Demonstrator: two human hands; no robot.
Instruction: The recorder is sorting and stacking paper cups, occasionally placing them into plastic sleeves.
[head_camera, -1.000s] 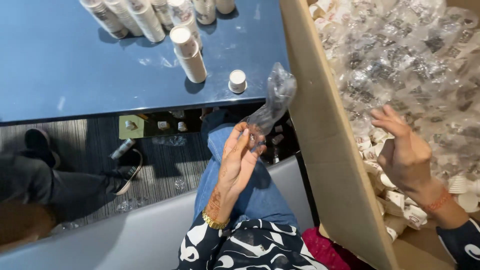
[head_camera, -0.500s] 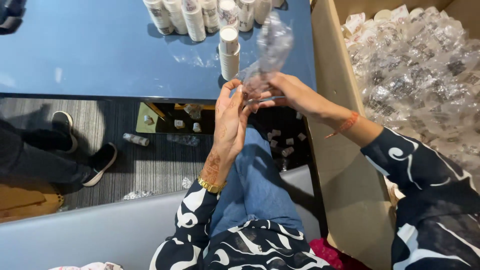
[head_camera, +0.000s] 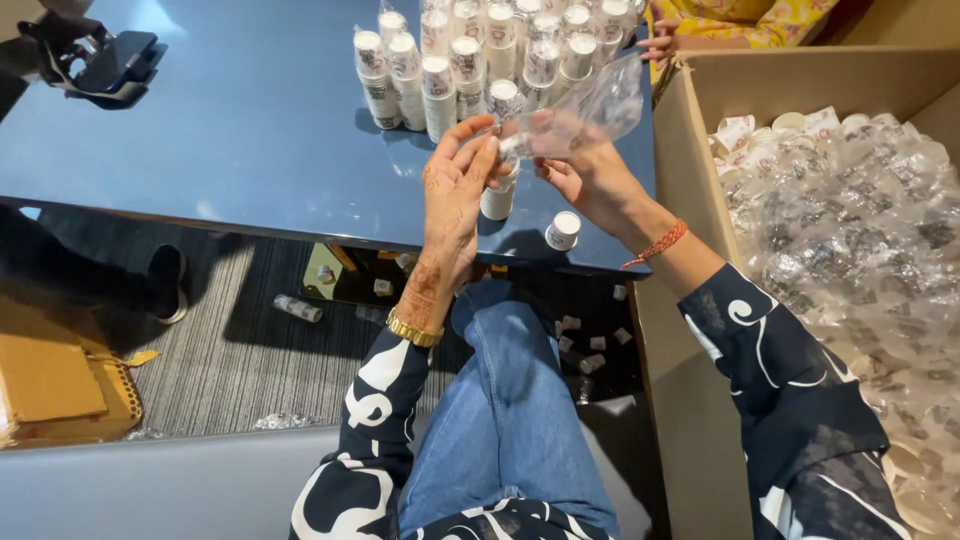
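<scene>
Hands meet over the near edge of the glossy dark blue bench (head_camera: 200, 150). I see my left hand (head_camera: 452, 195) raised with fingers half spread, its fingertips touching the crinkled clear plastic wrapper (head_camera: 585, 110), and my right hand (head_camera: 590, 180) pinching the same wrapper from the other side; both grips are closed on that film. Something small and white sits inside the wrapper between the fingertips, too blurred for me to tell what it is. Just under the hands a small white cylindrical bottle (head_camera: 497, 200) stands upright on the bench, and a shorter white capped bottle (head_camera: 563, 230) stands beside it near the bench edge. Farther back a tight cluster of upright white labelled bottles (head_camera: 470, 60) fills the far part of the bench. To my right a large open brown cardboard box (head_camera: 690, 130) holds a heap of wrapped bottles in clear plastic (head_camera: 850, 230). Another person's hand (head_camera: 657, 42) rests at the far corner of the bench.
</scene>
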